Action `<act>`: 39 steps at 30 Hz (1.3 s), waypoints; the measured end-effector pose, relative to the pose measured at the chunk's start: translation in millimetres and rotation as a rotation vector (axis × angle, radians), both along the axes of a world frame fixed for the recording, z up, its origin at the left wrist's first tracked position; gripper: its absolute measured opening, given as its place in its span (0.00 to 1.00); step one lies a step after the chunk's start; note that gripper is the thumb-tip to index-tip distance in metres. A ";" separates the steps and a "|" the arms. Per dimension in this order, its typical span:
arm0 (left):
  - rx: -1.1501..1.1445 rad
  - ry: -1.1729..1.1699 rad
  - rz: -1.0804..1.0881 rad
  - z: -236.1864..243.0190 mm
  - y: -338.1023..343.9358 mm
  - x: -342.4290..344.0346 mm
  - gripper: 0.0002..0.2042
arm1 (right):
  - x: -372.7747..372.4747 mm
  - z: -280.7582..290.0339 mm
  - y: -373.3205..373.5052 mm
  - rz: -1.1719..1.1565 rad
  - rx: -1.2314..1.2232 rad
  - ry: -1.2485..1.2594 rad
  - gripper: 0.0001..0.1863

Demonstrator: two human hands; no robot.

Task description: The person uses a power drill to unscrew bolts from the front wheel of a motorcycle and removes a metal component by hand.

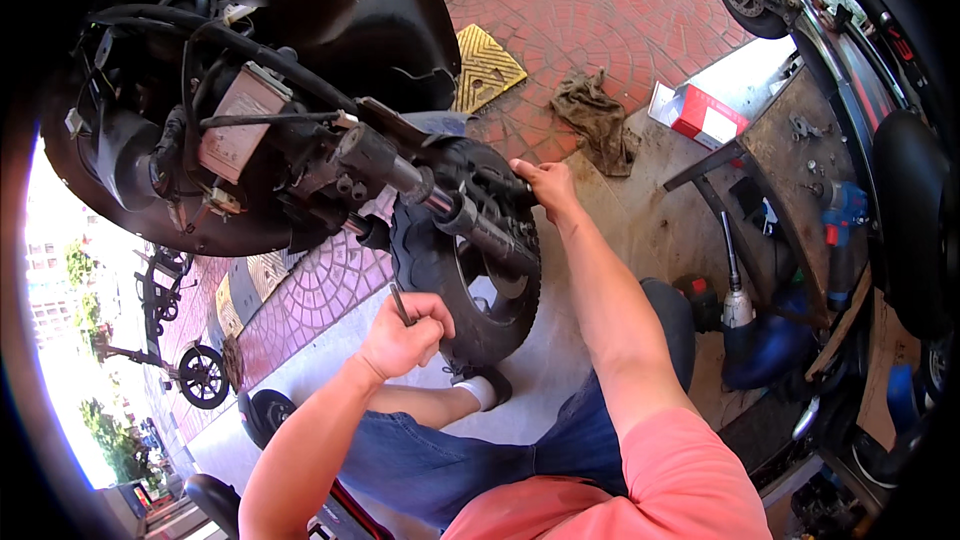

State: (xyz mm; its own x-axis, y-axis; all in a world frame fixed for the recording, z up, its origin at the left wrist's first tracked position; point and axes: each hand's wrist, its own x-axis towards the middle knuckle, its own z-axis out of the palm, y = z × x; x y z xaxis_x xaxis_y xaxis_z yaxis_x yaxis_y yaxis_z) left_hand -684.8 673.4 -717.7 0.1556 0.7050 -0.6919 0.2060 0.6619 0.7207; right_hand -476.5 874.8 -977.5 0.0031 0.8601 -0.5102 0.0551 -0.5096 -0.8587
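While the wheel point(435, 280) stands between, the left grip point(405, 335) clasps a rod point(400, 304); right grip point(547, 187) state unclear.

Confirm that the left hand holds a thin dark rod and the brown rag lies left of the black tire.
Wrong side: the head view shows the brown rag right of the black tire; the left hand holds a thin dark rod.

rag point(595, 120): brown, crumpled, near box
ramp block point(488, 68): yellow, grooved, on red paving point(560, 0)
box point(700, 118): red-white, beside bench point(780, 135)
drill point(846, 208): blue, red accents
small bike point(203, 377): black, left side
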 end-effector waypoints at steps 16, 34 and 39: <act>-0.004 0.022 0.004 -4.0 -1.5 0.9 0.09 | 5.1 -12.8 0.1 -0.006 -0.192 -0.071 0.29; 0.022 0.117 -0.057 2.0 2.7 4.2 0.10 | 125.5 15.9 3.8 0.114 0.143 -0.284 0.25; -0.016 0.131 -0.040 0.9 0.9 2.4 0.09 | 91.4 35.0 3.5 0.194 0.123 -0.238 0.21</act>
State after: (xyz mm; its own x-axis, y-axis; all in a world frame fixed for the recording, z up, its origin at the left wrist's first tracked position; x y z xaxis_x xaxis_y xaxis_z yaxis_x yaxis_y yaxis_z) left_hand -682.5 674.2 -716.8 0.0909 0.6890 -0.7190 0.3246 0.6621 0.6755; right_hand -385.0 878.3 -942.5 -0.0603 0.9113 -0.4073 0.3471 -0.3634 -0.8646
